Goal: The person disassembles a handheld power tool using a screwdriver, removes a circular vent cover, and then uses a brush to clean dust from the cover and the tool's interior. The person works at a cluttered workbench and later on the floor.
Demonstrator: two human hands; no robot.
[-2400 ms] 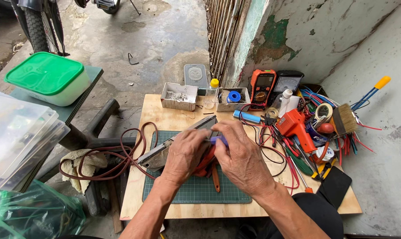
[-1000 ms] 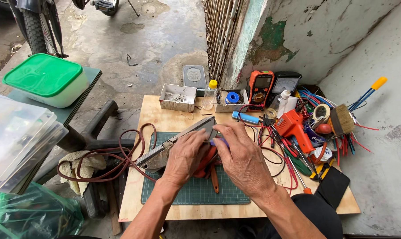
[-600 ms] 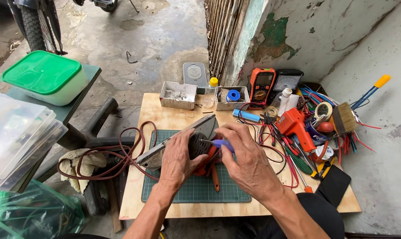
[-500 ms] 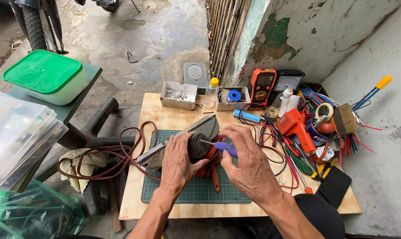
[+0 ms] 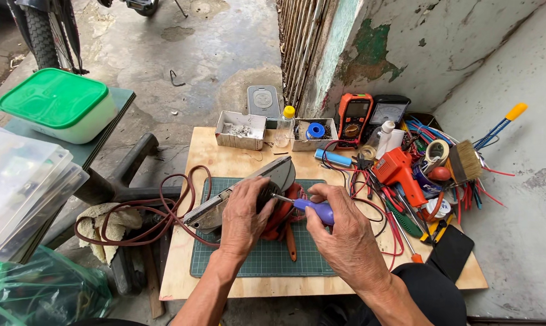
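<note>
Change: since the earlier frames the right hand (image 5: pixel 345 232) has drawn back a little toward the near right, exposing the purple-handled screwdriver (image 5: pixel 312 208); its tip now points left into the tool's body, where before both hands huddled over it.
Head view, tool: a circular saw (image 5: pixel 249 193) with a grey metal guard and red body lies on its side on the green cutting mat (image 5: pixel 255 259), mid-bench, its dark red cord (image 5: pixel 146 211) looping off the left edge.
Left hand: the left hand (image 5: pixel 246 214) is closed down over the saw's body, fingers curled on top, pinning it to the mat.
Right hand: wrapped shut round the screwdriver handle, shaft nearly level, tip at or just beside the saw housing; whether it sits in a screw cannot be told.
Surroundings: on the wooden bench (image 5: pixel 212 160), a small box of screws (image 5: pixel 240 130) at the far edge, an orange multimeter (image 5: pixel 353 118) to its right, and a tangle of wires and an orange tool (image 5: pixel 399 172) on the right.
Risk: the tip lies close to the left thumb; if the blade slips under pressure it could jab the hand. A freed screw could roll off among the wires.
</note>
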